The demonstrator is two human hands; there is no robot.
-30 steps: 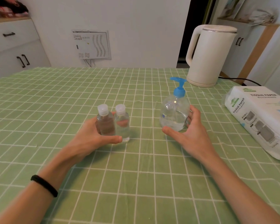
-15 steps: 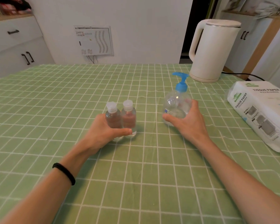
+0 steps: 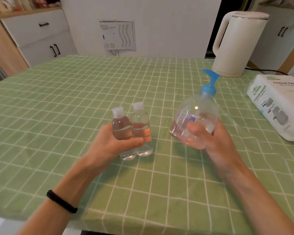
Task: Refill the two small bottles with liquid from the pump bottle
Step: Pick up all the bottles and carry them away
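Note:
Two small clear bottles with white flip caps, the left one (image 3: 121, 126) and the right one (image 3: 140, 122), are held side by side in my left hand (image 3: 109, 146), lifted off the table and tilted slightly. Both hold clear liquid to about half. My right hand (image 3: 215, 141) grips the round clear pump bottle (image 3: 195, 119) with the blue pump head (image 3: 210, 82), raised above the table and leaning right. A little clear liquid lies in its bottom.
A green checked tablecloth (image 3: 75, 102) covers the table. A cream electric kettle (image 3: 236, 44) stands at the back right with its cord. A pack of tissue paper (image 3: 278, 106) lies at the right edge. White cabinets stand behind at the left.
Both hands have closed on their bottles and lifted them off the table toward me. The pump bottle now leans to the right. The camera has moved in closer.

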